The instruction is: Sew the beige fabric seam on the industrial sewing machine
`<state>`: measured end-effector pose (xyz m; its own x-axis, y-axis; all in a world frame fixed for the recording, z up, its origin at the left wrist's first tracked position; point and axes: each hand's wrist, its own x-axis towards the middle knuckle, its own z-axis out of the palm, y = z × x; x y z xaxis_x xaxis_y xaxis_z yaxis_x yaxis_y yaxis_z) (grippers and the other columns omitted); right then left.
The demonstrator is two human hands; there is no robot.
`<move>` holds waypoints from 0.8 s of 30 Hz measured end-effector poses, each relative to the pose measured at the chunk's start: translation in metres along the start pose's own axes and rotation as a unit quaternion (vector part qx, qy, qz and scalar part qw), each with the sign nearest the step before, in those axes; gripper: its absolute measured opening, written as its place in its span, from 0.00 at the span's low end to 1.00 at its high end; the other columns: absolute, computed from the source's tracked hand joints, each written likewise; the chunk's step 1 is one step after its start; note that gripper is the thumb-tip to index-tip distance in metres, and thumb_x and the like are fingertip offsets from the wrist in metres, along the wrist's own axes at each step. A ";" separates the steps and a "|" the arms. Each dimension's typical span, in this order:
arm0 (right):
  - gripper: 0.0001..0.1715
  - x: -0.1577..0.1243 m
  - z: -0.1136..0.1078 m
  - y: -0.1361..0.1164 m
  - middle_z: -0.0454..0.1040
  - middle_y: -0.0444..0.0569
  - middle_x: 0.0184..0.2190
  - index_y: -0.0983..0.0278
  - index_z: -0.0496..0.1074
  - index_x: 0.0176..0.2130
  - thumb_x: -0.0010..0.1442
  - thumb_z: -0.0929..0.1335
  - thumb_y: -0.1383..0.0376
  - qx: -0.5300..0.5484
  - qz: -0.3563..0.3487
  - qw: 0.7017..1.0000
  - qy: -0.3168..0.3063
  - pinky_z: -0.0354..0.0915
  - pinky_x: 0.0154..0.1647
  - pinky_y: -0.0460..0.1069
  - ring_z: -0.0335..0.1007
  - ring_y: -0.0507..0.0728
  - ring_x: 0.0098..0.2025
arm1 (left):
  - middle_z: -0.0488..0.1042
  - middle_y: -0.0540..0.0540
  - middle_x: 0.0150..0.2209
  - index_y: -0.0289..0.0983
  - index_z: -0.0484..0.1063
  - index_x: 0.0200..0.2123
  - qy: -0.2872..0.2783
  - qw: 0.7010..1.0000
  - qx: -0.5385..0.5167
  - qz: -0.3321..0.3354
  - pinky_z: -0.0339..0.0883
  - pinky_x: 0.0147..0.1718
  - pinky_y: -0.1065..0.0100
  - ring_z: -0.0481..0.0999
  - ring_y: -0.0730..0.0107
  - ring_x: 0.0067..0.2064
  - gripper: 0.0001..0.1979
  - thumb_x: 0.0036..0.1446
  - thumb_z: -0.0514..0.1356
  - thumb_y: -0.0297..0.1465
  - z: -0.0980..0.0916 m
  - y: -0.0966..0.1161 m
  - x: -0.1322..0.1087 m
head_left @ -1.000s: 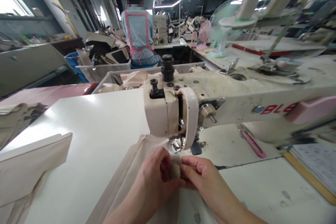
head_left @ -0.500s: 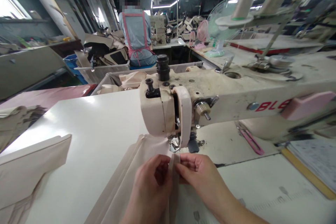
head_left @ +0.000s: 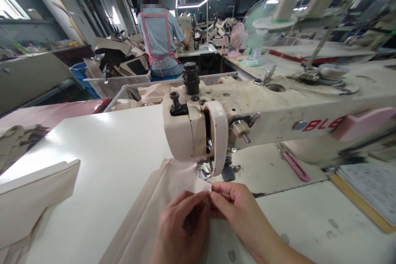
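Pinching the beige fabric [head_left: 173, 181] edge just in front of the presser foot [head_left: 205, 172] — left hand [head_left: 182, 227] and right hand [head_left: 235, 210] both clamped on it, fingertips together. Risk: fingers close to the needle (hidden behind the sewing machine [head_left: 247, 119] head); a skewed fold could feed crookedly across the white table [head_left: 108, 152].

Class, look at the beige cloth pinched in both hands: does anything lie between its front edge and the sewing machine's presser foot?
Nothing visible does. The cloth edge, pinched by the left hand and right hand, reaches the presser foot.
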<state>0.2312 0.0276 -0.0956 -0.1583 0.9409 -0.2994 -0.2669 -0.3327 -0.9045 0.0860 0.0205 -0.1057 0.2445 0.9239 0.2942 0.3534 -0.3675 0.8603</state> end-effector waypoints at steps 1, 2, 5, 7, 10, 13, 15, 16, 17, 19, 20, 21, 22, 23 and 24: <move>0.10 0.000 -0.001 0.000 0.79 0.47 0.30 0.65 0.79 0.35 0.57 0.69 0.63 -0.001 0.001 1.000 0.000 0.71 0.35 0.50 0.75 0.58 0.32 | 0.74 0.48 0.32 0.37 0.76 0.44 -0.012 1.000 -0.004 -0.001 0.66 0.29 0.76 0.74 0.75 0.31 0.11 0.60 0.56 0.27 -0.001 0.001 0.000; 0.10 0.000 -0.001 0.000 0.79 0.47 0.30 0.65 0.79 0.35 0.57 0.68 0.63 -0.002 0.003 1.000 -0.001 0.71 0.35 0.50 0.76 0.58 0.33 | 0.74 0.48 0.32 0.37 0.76 0.44 -0.026 1.000 -0.007 -0.004 0.65 0.29 0.76 0.74 0.74 0.31 0.11 0.61 0.55 0.28 -0.003 0.002 0.000; 0.11 0.001 -0.001 0.000 0.79 0.48 0.29 0.66 0.78 0.35 0.55 0.70 0.60 -0.004 0.010 1.000 -0.008 0.71 0.36 0.51 0.76 0.59 0.33 | 0.73 0.48 0.30 0.37 0.75 0.39 -0.069 0.997 -0.006 -0.035 0.64 0.29 0.75 0.73 0.73 0.31 0.11 0.64 0.52 0.30 -0.012 0.003 0.008; 0.12 0.002 0.000 0.001 0.79 0.49 0.30 0.65 0.78 0.35 0.53 0.71 0.59 -0.007 0.009 1.000 -0.005 0.72 0.36 0.52 0.76 0.60 0.32 | 0.73 0.49 0.29 0.37 0.73 0.39 -0.088 0.995 0.026 -0.049 0.63 0.29 0.74 0.72 0.73 0.29 0.10 0.64 0.51 0.30 -0.019 0.002 0.021; 0.12 0.004 0.000 0.003 0.79 0.49 0.30 0.65 0.76 0.34 0.51 0.70 0.60 -0.030 -0.001 0.999 0.015 0.72 0.34 0.53 0.76 0.61 0.32 | 0.72 0.49 0.30 0.37 0.70 0.42 -0.168 0.981 0.083 -0.046 0.63 0.30 0.74 0.72 0.71 0.31 0.09 0.63 0.51 0.28 -0.030 -0.004 0.047; 0.12 0.006 0.000 0.004 0.78 0.50 0.29 0.65 0.75 0.33 0.52 0.69 0.59 -0.057 -0.013 0.998 0.032 0.72 0.35 0.54 0.76 0.60 0.32 | 0.69 0.53 0.25 0.38 0.70 0.35 -0.259 0.960 0.082 -0.062 0.62 0.24 0.76 0.70 0.74 0.25 0.06 0.59 0.53 0.28 -0.036 -0.009 0.070; 0.12 0.004 0.001 0.006 0.77 0.49 0.28 0.64 0.73 0.34 0.52 0.68 0.58 -0.071 -0.023 0.996 0.048 0.72 0.33 0.53 0.76 0.60 0.31 | 0.65 0.56 0.19 0.38 0.68 0.30 -0.273 0.956 0.079 -0.078 0.57 0.17 0.78 0.65 0.77 0.18 0.05 0.58 0.55 0.28 -0.037 -0.012 0.077; 0.13 0.001 0.002 0.007 0.77 0.49 0.29 0.64 0.72 0.36 0.52 0.69 0.59 -0.085 -0.033 0.994 0.060 0.72 0.31 0.52 0.75 0.60 0.30 | 0.63 0.57 0.17 0.38 0.67 0.28 -0.272 0.955 0.081 -0.084 0.55 0.16 0.78 0.63 0.78 0.16 0.05 0.57 0.55 0.29 -0.036 -0.012 0.078; 0.16 -0.002 0.005 0.010 0.77 0.48 0.31 0.64 0.71 0.40 0.50 0.69 0.60 -0.107 -0.044 0.991 0.071 0.71 0.29 0.50 0.75 0.59 0.29 | 0.62 0.57 0.16 0.38 0.66 0.26 -0.262 0.957 0.088 -0.090 0.54 0.15 0.78 0.63 0.78 0.16 0.06 0.56 0.56 0.28 -0.035 -0.013 0.079; 0.26 -0.010 0.011 0.016 0.76 0.45 0.30 0.63 0.70 0.48 0.47 0.70 0.65 -0.175 -0.058 0.980 0.070 0.66 0.25 0.47 0.72 0.56 0.25 | 0.63 0.56 0.17 0.37 0.65 0.23 -0.222 0.964 0.110 -0.100 0.54 0.17 0.78 0.64 0.77 0.18 0.07 0.53 0.57 0.27 -0.032 -0.013 0.077; 0.28 -0.015 0.014 0.020 0.75 0.42 0.27 0.62 0.70 0.49 0.46 0.70 0.67 -0.215 -0.055 0.973 0.059 0.62 0.23 0.46 0.70 0.54 0.23 | 0.64 0.55 0.17 0.37 0.65 0.22 -0.198 0.967 0.123 -0.105 0.55 0.18 0.78 0.64 0.77 0.19 0.07 0.51 0.58 0.26 -0.030 -0.013 0.076; 0.28 -0.019 0.016 0.024 0.72 0.41 0.24 0.61 0.72 0.49 0.45 0.69 0.68 -0.246 -0.044 0.967 0.045 0.59 0.21 0.45 0.68 0.53 0.21 | 0.64 0.55 0.17 0.37 0.65 0.21 -0.178 0.969 0.134 -0.111 0.55 0.19 0.78 0.64 0.76 0.20 0.07 0.50 0.58 0.26 -0.028 -0.013 0.076; 0.26 -0.021 0.016 0.028 0.70 0.41 0.22 0.62 0.74 0.47 0.45 0.67 0.68 -0.259 -0.027 0.965 0.033 0.57 0.21 0.45 0.67 0.53 0.20 | 0.64 0.55 0.17 0.37 0.64 0.20 -0.164 0.969 0.141 -0.119 0.55 0.19 0.77 0.64 0.77 0.20 0.08 0.49 0.58 0.26 -0.027 -0.013 0.076; 0.24 -0.023 0.016 0.031 0.70 0.41 0.21 0.62 0.76 0.45 0.46 0.66 0.67 -0.255 -0.008 0.967 0.025 0.56 0.21 0.45 0.68 0.53 0.21 | 0.64 0.55 0.15 0.37 0.64 0.20 -0.158 0.968 0.144 -0.128 0.55 0.18 0.78 0.64 0.77 0.18 0.08 0.49 0.58 0.26 -0.025 -0.012 0.077; 0.24 -0.024 0.014 0.032 0.72 0.43 0.22 0.64 0.76 0.45 0.46 0.65 0.66 -0.238 0.007 0.971 0.023 0.57 0.21 0.46 0.69 0.55 0.22 | 0.63 0.56 0.14 0.37 0.63 0.20 -0.157 0.967 0.145 -0.138 0.54 0.16 0.78 0.63 0.78 0.16 0.08 0.49 0.57 0.26 -0.024 -0.012 0.078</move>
<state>0.2133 -0.0062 -0.1135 -0.1137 0.9422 -0.3153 0.2058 -0.2881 -0.9352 0.0795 0.0995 -0.0829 0.3508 0.9300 -0.1101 0.6718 -0.1680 0.7214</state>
